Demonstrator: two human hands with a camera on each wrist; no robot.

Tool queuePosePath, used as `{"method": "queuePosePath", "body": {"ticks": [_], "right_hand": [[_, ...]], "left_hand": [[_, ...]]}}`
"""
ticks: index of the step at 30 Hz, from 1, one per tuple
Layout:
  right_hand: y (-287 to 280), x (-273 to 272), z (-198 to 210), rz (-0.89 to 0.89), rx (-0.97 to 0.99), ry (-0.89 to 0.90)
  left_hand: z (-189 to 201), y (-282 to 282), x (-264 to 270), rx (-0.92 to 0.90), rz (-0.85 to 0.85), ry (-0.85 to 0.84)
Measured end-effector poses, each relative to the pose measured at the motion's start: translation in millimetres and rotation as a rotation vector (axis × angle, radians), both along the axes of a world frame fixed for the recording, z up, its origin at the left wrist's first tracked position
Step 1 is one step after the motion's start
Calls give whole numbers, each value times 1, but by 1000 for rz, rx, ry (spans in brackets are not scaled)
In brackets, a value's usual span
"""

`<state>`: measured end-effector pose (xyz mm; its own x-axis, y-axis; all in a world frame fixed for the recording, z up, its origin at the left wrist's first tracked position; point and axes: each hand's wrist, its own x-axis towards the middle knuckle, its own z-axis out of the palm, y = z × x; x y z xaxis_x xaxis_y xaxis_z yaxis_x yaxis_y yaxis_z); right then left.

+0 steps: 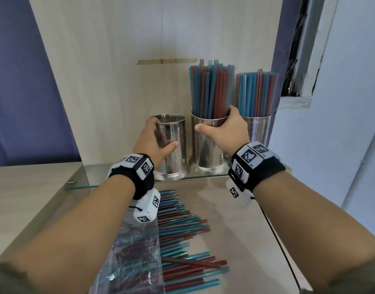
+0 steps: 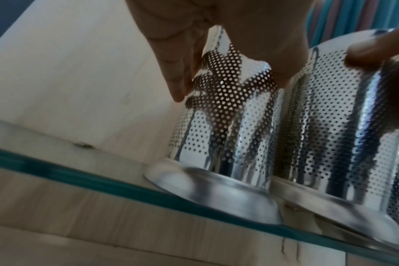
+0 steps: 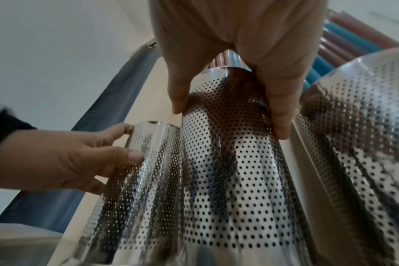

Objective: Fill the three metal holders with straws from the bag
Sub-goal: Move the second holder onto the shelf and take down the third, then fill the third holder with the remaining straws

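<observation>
Three perforated metal holders stand in a row on a glass shelf (image 1: 87, 183). The left holder (image 1: 174, 149) is empty, and my left hand (image 1: 161, 132) grips its upper wall, thumb in front and fingers behind. The middle holder (image 1: 207, 149) is packed with red and blue straws (image 1: 210, 90). My right hand (image 1: 220, 124) grips it just below the rim. The right holder (image 1: 258, 128) is also full of straws (image 1: 256, 94). Loose straws (image 1: 182, 230) lie on the table below, spilling from a clear plastic bag (image 1: 135, 251). In the right wrist view, thumb and fingers straddle the middle holder (image 3: 228, 162).
The shelf sits against a pale wooden back panel (image 1: 140, 39), with the holders close to it. A dark blue curtain (image 1: 23, 102) hangs at the left. A white wall and a window frame (image 1: 309, 60) stand at the right. The wooden table (image 1: 235, 219) lies under the shelf.
</observation>
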<state>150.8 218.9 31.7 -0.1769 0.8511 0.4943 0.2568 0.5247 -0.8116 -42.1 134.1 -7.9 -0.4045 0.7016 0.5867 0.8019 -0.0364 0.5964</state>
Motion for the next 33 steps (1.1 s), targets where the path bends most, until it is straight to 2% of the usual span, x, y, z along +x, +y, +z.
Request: {"method": "queuePosePath", "body": {"ticks": [5,13,19,21,23,25,29,31,33], "right_hand": [[8,-9,-7,-65,-14,-5],[16,-14,-12,-70,-67,-67],[-9,7,7,-84,-118,-435],[-25,17,10,-181,-14,-486],[-42,24,7,-198,147,-438],[-58,27,2,-5,209,-332],[-82,25,-3,511,36,-92],[-89,28,-6,612,10,0],[-95,39,-7,606,20,56]], "left_hand": [[-3,5,-5,4,-4,-31],[-4,6,-10,-11,-10,-35],[5,-6,-7,-18,-56,-46],[8,-18,-10,-16,-59,-24],[11,-33,-11,-16,-67,33],[14,-51,-4,5,-107,57],[21,-87,30,80,-332,4],[22,-99,49,87,-458,-58],[21,-105,63,81,-543,-136]]}}
